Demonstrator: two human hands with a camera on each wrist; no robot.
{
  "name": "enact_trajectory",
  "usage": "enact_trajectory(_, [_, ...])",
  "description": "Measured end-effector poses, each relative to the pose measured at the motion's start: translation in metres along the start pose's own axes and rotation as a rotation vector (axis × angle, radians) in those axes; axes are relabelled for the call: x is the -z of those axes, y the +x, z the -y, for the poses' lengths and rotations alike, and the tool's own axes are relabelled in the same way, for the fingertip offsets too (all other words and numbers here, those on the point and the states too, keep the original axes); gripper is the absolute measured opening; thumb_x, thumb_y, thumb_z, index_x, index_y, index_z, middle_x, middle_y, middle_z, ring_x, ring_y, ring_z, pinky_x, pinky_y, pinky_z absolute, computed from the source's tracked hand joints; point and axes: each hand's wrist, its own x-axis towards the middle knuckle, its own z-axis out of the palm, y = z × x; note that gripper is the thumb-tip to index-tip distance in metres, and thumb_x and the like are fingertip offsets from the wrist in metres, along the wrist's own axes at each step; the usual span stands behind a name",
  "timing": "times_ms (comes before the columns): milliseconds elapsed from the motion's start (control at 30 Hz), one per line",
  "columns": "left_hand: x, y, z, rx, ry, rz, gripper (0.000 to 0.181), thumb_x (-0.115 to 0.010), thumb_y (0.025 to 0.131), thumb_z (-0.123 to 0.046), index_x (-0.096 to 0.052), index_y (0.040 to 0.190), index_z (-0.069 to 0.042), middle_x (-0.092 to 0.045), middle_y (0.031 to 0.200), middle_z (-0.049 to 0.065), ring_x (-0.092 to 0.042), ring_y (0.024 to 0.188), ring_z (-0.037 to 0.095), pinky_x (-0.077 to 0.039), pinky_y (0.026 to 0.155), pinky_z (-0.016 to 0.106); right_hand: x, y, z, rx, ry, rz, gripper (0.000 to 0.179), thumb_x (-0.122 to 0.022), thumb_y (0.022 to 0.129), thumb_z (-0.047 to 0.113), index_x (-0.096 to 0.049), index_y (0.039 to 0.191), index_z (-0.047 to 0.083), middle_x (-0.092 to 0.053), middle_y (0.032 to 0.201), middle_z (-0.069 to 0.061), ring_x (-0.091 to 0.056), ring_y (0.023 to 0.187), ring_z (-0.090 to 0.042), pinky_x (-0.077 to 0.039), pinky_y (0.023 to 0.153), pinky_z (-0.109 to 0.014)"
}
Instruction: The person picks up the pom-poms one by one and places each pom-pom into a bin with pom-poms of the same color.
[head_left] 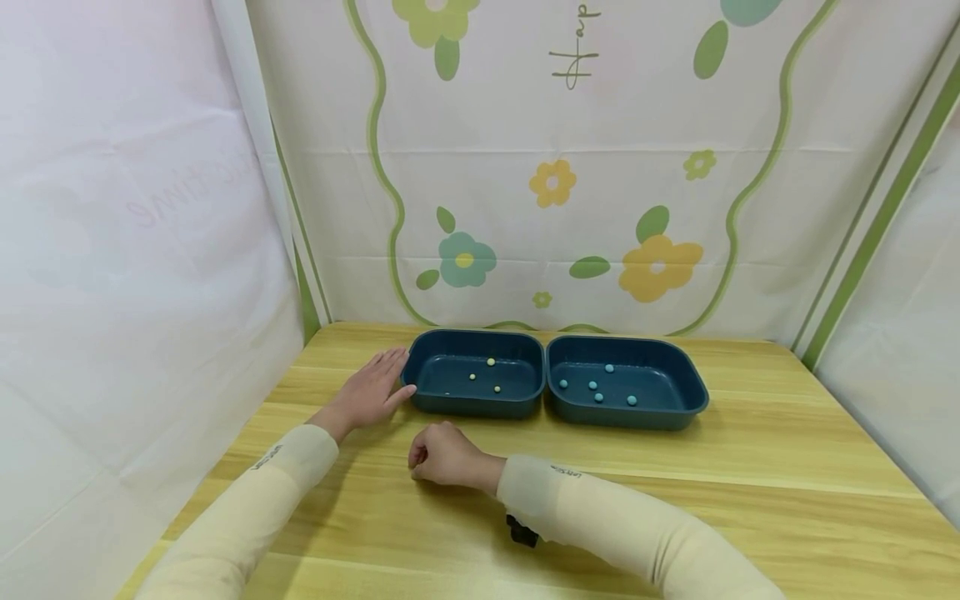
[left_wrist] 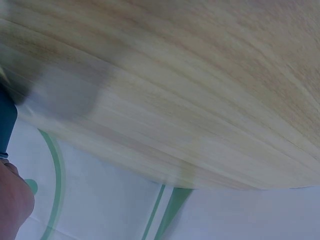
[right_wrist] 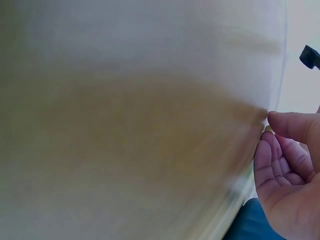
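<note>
My left hand (head_left: 370, 390) lies with straight fingers against the left end of the left dark blue tray (head_left: 476, 407), its thumb near the front rim. Small pale yellow balls (head_left: 491, 362) sit apart on that tray's floor. Just in front of this tray, low over the table, my right hand (head_left: 448, 455) has its fingers curled. In the right wrist view its thumb and fingertips pinch a small yellow ball (right_wrist: 268, 128), mostly hidden by the fingers. Only part of the left hand (left_wrist: 14, 200) shows in the left wrist view, beside the tray's edge.
A second dark blue tray (head_left: 622, 416) stands against the first on the right, holding several small blue balls (head_left: 632, 401). Both stand near the back of the wood-grain table (head_left: 750, 533). A flowered cloth (head_left: 495, 192) hangs behind, with white cloth at both sides.
</note>
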Motion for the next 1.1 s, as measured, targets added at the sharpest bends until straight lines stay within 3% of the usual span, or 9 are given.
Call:
enact_trajectory(600, [-0.003, 0.002, 0.002, -0.002, -0.011, -0.01, 0.069, -0.04, 0.104, -0.043, -0.026, 0.15, 0.007, -0.027, 0.154, 0.023, -0.02, 0.144, 0.032, -0.012, 0.117, 0.045, 0.014, 0.003, -0.001, 0.035, 0.018, -0.047, 0.002, -0.077, 0.082, 0.007, -0.076, 0.083, 0.008, -0.064, 0.07, 0.012, -0.056, 0.063, -0.001, -0.049, 0.062, -0.016])
enact_trajectory(867, [-0.004, 0.002, 0.004, 0.002, -0.004, -0.007, 0.069, -0.039, 0.104, -0.043, -0.025, 0.15, 0.007, -0.026, 0.155, 0.023, -0.019, 0.145, 0.032, -0.011, 0.117, 0.045, 0.026, 0.003, 0.002, 0.103, 0.014, -0.097, 0.004, -0.077, 0.082, 0.004, -0.076, 0.086, 0.003, -0.065, 0.07, 0.012, -0.057, 0.064, 0.001, -0.049, 0.063, -0.015])
enact_trajectory(1100, [-0.004, 0.001, 0.002, 0.008, -0.011, -0.001, 0.069, -0.039, 0.104, -0.043, -0.025, 0.15, 0.007, -0.024, 0.155, 0.023, -0.018, 0.145, 0.032, -0.011, 0.117, 0.045, 0.039, 0.004, 0.005, 0.06, 0.05, -0.123, 0.005, -0.075, 0.085, 0.007, -0.076, 0.089, 0.003, -0.066, 0.073, 0.011, -0.059, 0.067, -0.001, -0.05, 0.065, -0.017])
